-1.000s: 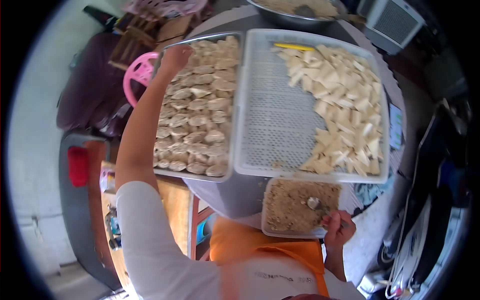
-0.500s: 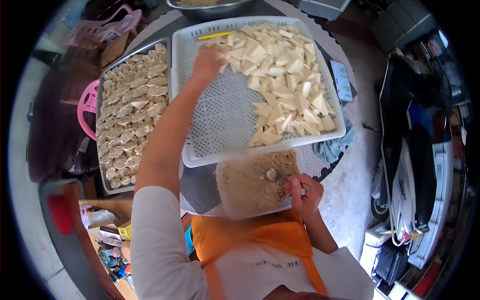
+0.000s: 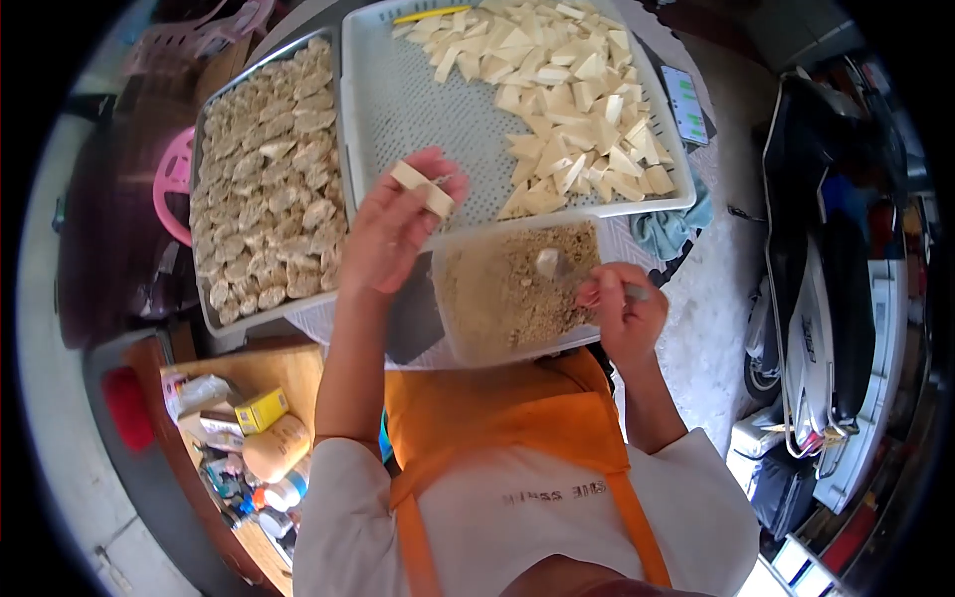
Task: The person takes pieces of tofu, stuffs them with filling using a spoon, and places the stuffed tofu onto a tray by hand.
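My left hand (image 3: 386,237) is raised above the near left corner of the white perforated basket (image 3: 418,139). Its fingers grip a pale, wedge-shaped tofu piece (image 3: 436,200). Many similar cut pieces (image 3: 567,109) are heaped along the basket's far and right sides. In my right hand (image 3: 632,316) is a metal spoon (image 3: 548,263), its bowl over the brown crumbly filling (image 3: 512,298). That filling lies in a whitish rectangular tub (image 3: 450,323) close to my body. I cannot tell how much filling the spoon carries.
At left a metal tray (image 3: 212,316) holds rows of brownish, lumpy pieces (image 3: 269,179). A yellow-handled tool (image 3: 431,14) lies at the basket's far edge. On the right are a phone (image 3: 684,104), a blue-green cloth (image 3: 671,227) and a parked scooter (image 3: 811,318).
My left hand has come back from the basket's far left toward me, now with a tofu piece in its fingers. My right hand stays at the tub with the spoon. The view has tilted down.
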Demonstrator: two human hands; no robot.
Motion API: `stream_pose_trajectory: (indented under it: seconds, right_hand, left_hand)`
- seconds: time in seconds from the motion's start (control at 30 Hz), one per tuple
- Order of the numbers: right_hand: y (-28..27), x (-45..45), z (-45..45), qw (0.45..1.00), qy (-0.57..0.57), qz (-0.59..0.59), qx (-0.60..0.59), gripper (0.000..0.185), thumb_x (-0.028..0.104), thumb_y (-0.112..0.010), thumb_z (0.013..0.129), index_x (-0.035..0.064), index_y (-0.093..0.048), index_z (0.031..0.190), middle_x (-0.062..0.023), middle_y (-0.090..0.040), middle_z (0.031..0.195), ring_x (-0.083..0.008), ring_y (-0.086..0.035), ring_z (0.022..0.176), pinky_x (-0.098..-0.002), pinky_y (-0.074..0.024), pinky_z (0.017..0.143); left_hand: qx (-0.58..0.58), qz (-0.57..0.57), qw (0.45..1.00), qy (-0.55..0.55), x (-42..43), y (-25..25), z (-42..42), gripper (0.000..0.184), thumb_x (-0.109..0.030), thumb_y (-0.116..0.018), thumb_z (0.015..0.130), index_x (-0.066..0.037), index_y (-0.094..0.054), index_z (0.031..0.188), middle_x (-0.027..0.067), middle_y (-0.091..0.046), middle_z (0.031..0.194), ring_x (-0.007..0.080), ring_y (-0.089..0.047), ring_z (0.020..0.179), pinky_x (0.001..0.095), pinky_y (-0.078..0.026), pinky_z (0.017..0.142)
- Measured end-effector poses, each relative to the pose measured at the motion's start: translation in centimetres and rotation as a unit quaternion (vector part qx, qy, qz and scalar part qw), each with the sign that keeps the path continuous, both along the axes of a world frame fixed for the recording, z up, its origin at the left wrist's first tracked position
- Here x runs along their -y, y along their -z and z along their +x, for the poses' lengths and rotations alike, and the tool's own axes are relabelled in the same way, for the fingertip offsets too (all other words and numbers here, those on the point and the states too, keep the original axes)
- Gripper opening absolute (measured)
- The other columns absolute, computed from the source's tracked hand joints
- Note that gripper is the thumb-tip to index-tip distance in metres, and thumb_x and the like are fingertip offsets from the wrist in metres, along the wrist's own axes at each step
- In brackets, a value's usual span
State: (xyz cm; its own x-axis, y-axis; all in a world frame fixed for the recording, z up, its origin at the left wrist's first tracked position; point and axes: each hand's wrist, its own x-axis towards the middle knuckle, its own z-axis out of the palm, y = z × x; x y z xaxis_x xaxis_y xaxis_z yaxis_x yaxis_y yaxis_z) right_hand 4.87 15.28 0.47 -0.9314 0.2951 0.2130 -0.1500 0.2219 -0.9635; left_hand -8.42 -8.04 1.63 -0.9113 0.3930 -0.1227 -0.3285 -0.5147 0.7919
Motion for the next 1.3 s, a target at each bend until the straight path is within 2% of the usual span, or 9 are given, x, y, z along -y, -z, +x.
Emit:
stream_pose_trajectory:
  seconds: [0.17,0.3,0.4,0.6,0.9,1.0,1.1,1.2,1.3]
  right_hand:
    - [-2.5,1.3,-0.5,0.980,-0.004,0.098,-0.174,0.010,-0.006,-0.052,0.081,-0.0030,-0.059,0.087,-0.0111,-0.063,0.068,-0.0192,-0.061,0.056,-0.0260,-0.0486,0.053]
    - [-3.3,2.3,-0.6,0.954,-0.078,0.201,-0.209,0.013,-0.005,-0.057,0.075,-0.0015,-0.060,0.087,-0.0113,-0.062,0.070,-0.0254,-0.062,0.059,-0.0284,-0.0494,0.054]
    - [-3.5,3.0,-0.4,0.940,-0.094,0.247,-0.218,0.015,-0.006,-0.058,0.074,-0.0002,-0.060,0.088,-0.0108,-0.063,0.073,-0.0257,-0.063,0.063,-0.0292,-0.0503,0.055]
    - [-3.3,3.4,0.1,0.934,-0.115,0.259,-0.220,0.019,-0.005,-0.061,0.074,0.0004,-0.059,0.092,-0.0113,-0.064,0.079,-0.0269,-0.064,0.065,-0.0310,-0.0510,0.055]
    - [-1.8,4.4,0.0,0.922,-0.102,0.283,-0.245,0.014,-0.003,-0.058,0.076,-0.0005,-0.058,0.090,-0.0114,-0.064,0.078,-0.0276,-0.063,0.065,-0.0322,-0.0513,0.056]
    - [-0.6,3.4,-0.4,0.941,-0.146,0.173,-0.252,0.009,0.000,-0.054,0.081,-0.0006,-0.059,0.088,-0.0128,-0.063,0.080,-0.0283,-0.062,0.062,-0.0332,-0.0507,0.055]
    - [-1.5,2.2,-0.4,0.996,-0.009,0.072,-0.053,0.012,0.005,-0.050,0.087,-0.0022,-0.059,0.089,-0.0135,-0.063,0.077,-0.0277,-0.061,0.059,-0.0330,-0.0498,0.054]
    - [0.0,1.2,-2.9,0.966,-0.053,0.251,0.025,0.017,0.010,-0.049,0.090,-0.0036,-0.059,0.089,-0.0127,-0.062,0.074,-0.0235,-0.061,0.057,-0.0315,-0.0492,0.054]
    - [0.9,2.4,-3.6,0.974,-0.137,0.092,0.152,0.026,0.017,-0.046,0.094,-0.0056,-0.058,0.090,-0.0115,-0.063,0.075,-0.0176,-0.063,0.060,-0.0285,-0.0508,0.056]
  left_hand:
    - [-0.019,-0.001,0.999,0.049,-1.5,-0.4,3.9,0.038,-0.004,-0.041,0.092,-0.002,-0.038,0.129,0.0165,-0.051,0.122,0.0271,-0.053,0.113,0.0378,-0.045,0.095]
    - [-0.032,-0.063,0.997,0.026,-2.3,-0.7,5.1,0.031,-0.003,-0.040,0.091,-0.008,-0.041,0.121,0.0137,-0.049,0.127,0.0245,-0.046,0.122,0.0349,-0.044,0.095]
    - [-0.041,-0.076,0.996,0.017,-2.6,-0.4,5.8,0.035,-0.001,-0.040,0.089,-0.009,-0.042,0.123,0.0103,-0.052,0.123,0.0196,-0.049,0.117,0.0300,-0.044,0.091]
    - [-0.140,-0.193,0.971,0.033,-2.6,-0.2,6.1,0.041,0.000,-0.038,0.088,-0.008,-0.041,0.129,0.0055,-0.057,0.111,0.0111,-0.053,0.101,0.0254,-0.044,0.084]
    - [-0.231,-0.220,0.947,0.036,-4.2,1.1,7.7,0.036,0.005,-0.035,0.088,-0.003,-0.050,0.120,0.0043,-0.057,0.106,0.0128,-0.055,0.097,0.0262,-0.043,0.085]
    - [-0.248,-0.261,0.932,0.041,-3.2,1.7,7.5,0.035,0.004,-0.036,0.089,-0.003,-0.051,0.119,0.0055,-0.057,0.108,0.0130,-0.055,0.097,0.0273,-0.044,0.086]
    - [-0.118,-0.150,0.981,-0.026,-2.3,0.9,8.0,0.032,0.004,-0.038,0.089,-0.003,-0.052,0.116,0.0076,-0.055,0.112,0.0146,-0.055,0.097,0.0294,-0.045,0.087]
    - [-0.130,-0.144,0.980,-0.047,-1.9,0.6,7.9,0.035,0.012,-0.038,0.080,-0.002,-0.054,0.107,0.0076,-0.053,0.109,0.0147,-0.053,0.098,0.0280,-0.044,0.089]
    - [-0.155,-0.127,0.980,-0.007,-1.8,1.2,7.5,0.035,0.014,-0.038,0.079,-0.002,-0.054,0.105,0.0079,-0.053,0.109,0.0150,-0.052,0.100,0.0282,-0.044,0.091]
